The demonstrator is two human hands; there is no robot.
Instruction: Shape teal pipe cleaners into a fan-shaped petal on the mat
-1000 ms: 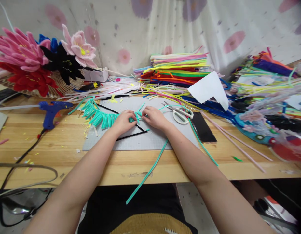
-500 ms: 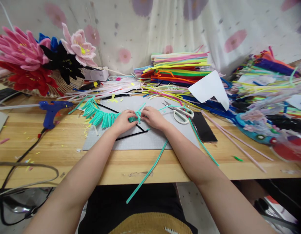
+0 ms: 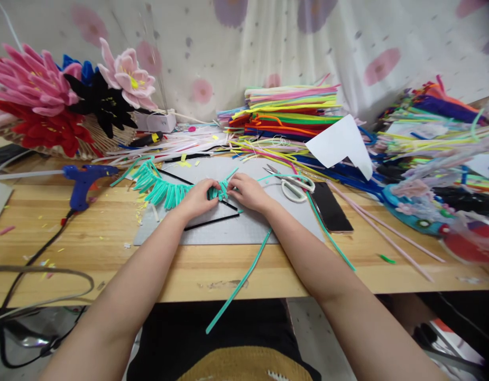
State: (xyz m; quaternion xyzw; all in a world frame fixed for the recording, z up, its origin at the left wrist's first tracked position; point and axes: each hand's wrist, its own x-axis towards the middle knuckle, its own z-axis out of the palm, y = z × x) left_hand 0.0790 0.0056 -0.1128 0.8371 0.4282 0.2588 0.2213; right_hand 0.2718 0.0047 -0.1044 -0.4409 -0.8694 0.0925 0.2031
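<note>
A fringe of looped teal pipe cleaners [image 3: 169, 193] curves over the grey cutting mat [image 3: 248, 233]. My left hand [image 3: 201, 199] pinches the fringe close to its right end. Across a small gap, the fingers of my right hand [image 3: 246, 191] are closed on the same end of the fringe; the fingertips partly hide it. Black pipe cleaners [image 3: 212, 220] lie on the mat below my hands. One loose teal pipe cleaner [image 3: 240, 283] runs from under my right forearm past the table edge. White-handled scissors [image 3: 295, 186] rest to the right of my right hand.
A blue glue gun [image 3: 83, 182] with its cord is at the left, below fabric-like flowers [image 3: 34, 79]. Bundles of coloured pipe cleaners [image 3: 292, 114] are stacked at the back. A black phone [image 3: 332, 206] lies right of the mat, near white paper [image 3: 343, 143].
Both hands have shifted slightly at the fringe's right end, and more teal loops show between them. The black pipe cleaners under my hands have slid a little left.
</note>
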